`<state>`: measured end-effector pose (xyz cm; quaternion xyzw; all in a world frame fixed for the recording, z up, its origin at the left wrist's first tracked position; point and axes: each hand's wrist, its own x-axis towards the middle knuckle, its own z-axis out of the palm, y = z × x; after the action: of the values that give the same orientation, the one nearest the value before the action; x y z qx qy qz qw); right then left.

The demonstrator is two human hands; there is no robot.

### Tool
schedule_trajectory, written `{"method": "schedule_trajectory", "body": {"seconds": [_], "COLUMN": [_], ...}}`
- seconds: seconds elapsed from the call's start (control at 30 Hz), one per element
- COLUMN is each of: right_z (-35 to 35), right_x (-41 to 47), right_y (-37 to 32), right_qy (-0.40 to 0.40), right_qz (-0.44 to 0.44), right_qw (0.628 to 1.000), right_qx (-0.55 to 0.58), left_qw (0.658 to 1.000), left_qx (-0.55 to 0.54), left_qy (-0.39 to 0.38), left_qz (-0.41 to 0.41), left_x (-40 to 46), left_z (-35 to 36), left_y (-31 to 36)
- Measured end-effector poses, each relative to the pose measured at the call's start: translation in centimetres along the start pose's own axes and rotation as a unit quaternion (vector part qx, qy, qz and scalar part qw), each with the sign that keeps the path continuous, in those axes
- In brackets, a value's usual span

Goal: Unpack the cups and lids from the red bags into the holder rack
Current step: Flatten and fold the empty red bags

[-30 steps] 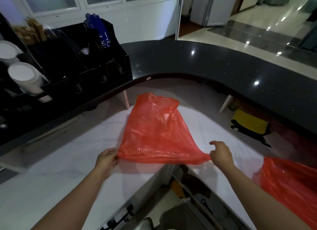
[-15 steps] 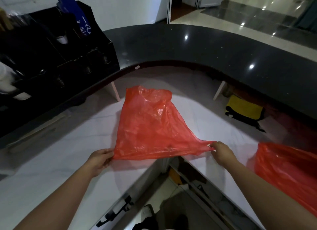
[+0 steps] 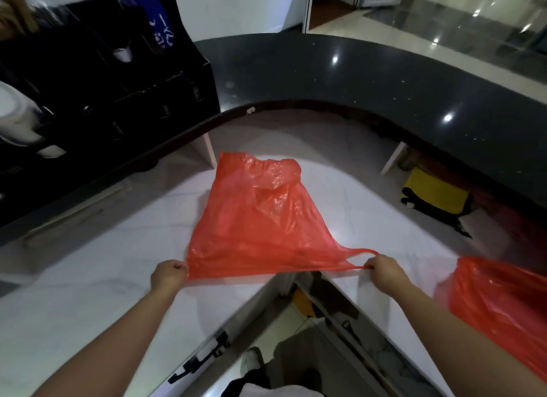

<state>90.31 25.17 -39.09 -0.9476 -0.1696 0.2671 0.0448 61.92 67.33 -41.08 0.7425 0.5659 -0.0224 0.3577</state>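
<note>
Red bag [image 3: 260,219] lies flat on the white counter [image 3: 88,293], stretched between both hands — left hand [image 3: 167,275] clenches its near-left corner, right hand [image 3: 384,271] pinches the handle loop. 2nd red bag [image 3: 503,302] sits at far right, w/ black holder rack [image 3: 103,80] up left on the dark upper counter [image 3: 355,80].

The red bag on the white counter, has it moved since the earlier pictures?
Yes. The red bag was drawn slightly nearer the white counter inner corner, stretched wider between left hand and right hand.
</note>
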Motion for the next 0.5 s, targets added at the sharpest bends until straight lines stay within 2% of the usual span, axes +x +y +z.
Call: {"method": "schedule_trajectory", "body": {"seconds": [0.1,0.17,0.3,0.4,0.5], "right_z": [-1.5,-2.6,-4.5,-5.6,-6.7], "right_x": [0.3,0.8,2.0,2.9,4.1], "right_y": [-0.7,-1.5,-4.5,-7.8,-11.2], "right_qy": [0.017,0.050,0.113,0.134,0.134], "right_qz": [0.022,0.030,0.025,0.004,-0.004], "right_qw": [0.998,0.996,0.989,0.983,0.969], "right_qx": [0.047,0.068,0.089,0.124,0.206], "left_qw": [0.999,0.997,0.994,0.990,0.983], "left_qx": [-0.043,-0.077,-0.090,-0.123,-0.134], "left_qy": [-0.030,-0.016,0.042,0.014,-0.002], "left_qz": [-0.011,-0.009,0.034,0.073,0.122], "left_x": [0.8,1.4,3.6,5.1,5.9], "left_z": [-1.7,-3.1,-5.7,-6.8,-7.3], "left_y": [-0.5,-0.2,1.9,4.9,8.9]}}
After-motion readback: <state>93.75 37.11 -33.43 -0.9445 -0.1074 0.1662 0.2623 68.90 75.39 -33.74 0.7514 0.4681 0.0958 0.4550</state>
